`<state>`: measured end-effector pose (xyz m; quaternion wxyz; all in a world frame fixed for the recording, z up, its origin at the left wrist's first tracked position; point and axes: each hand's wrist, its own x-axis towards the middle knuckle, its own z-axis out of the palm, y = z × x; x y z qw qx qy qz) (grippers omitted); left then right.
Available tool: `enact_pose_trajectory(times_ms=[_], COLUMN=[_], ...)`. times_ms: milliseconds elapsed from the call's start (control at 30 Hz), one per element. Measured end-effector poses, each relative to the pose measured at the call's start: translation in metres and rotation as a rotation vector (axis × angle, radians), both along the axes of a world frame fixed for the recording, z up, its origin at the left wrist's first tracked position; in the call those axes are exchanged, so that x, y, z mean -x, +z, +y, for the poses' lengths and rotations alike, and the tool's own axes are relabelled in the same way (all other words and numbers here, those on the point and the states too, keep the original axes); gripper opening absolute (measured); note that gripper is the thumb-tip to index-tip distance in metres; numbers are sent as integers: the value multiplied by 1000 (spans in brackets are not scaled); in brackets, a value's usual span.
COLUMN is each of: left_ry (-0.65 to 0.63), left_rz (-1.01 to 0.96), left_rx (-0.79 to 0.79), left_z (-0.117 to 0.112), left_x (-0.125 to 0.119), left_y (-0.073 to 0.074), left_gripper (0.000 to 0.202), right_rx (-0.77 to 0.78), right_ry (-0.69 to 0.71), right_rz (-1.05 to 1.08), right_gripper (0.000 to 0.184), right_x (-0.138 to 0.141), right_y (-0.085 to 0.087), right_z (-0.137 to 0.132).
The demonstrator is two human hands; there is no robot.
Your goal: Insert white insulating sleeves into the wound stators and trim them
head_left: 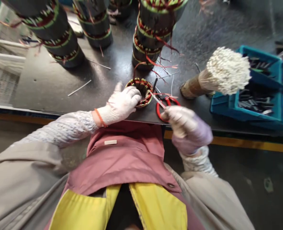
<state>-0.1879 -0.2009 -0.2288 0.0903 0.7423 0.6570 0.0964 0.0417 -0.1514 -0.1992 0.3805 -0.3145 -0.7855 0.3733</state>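
My left hand (pixel 121 103), in a white knit glove with an orange band at the wrist, grips a small wound motor stator (pixel 141 92) by its rim. The stator's copper windings are tied with red and green thread. My right hand (pixel 185 126), in a lilac glove over a white one, pinches a thin pale strip (pixel 157 100) whose tip reaches toward the stator. Red-handled scissors (pixel 158 110) lie directly beneath that hand, their blades hidden.
Stacks of larger wound stators (pixel 153 35) with loose red leads stand on the dark table (pixel 47 83) ahead. To the right are a bundle of white-tipped sleeving (pixel 224 72) and a blue crate (pixel 230 107) of dark pieces. White baskets (pixel 2 83) sit at left.
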Motion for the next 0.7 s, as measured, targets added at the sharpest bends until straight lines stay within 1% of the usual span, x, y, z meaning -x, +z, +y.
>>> enact_pose_trajectory(times_ms=[33, 67, 100, 167, 267, 367, 500, 567, 700], left_ry=[-18, -44, -72, -123, -136, -133, -133, -133, -132], left_rz=[6, 3, -2, -3, 28, 6, -29, -48, -121], left_rx=[-2, -2, 4, 23, 5, -50, -87, -96, -131], left_z=[1, 2, 4, 9, 16, 19, 18, 18, 18], left_x=[3, 6, 9, 13, 14, 13, 12, 12, 13], left_y=[2, 3, 2, -3, -10, -14, -15, -16, -20], left_gripper=[45, 47, 46, 42, 44, 47, 43, 43, 43], right_rx=[-51, -133, -205, -305, -288, -250, -245, -248, -234], right_ry=[64, 133, 187, 268, 307, 307, 299, 300, 300], right_rz=[-19, -31, -33, -27, -4, -34, -12, 3, -3], right_gripper=[18, 13, 16, 30, 38, 36, 39, 43, 45], right_x=[-6, -12, -17, -25, -29, -26, -19, -18, -21], right_y=[-13, -25, -36, -56, -74, -84, -91, -90, -84], right_z=[-14, -26, -37, -54, -66, -69, -66, -66, -68])
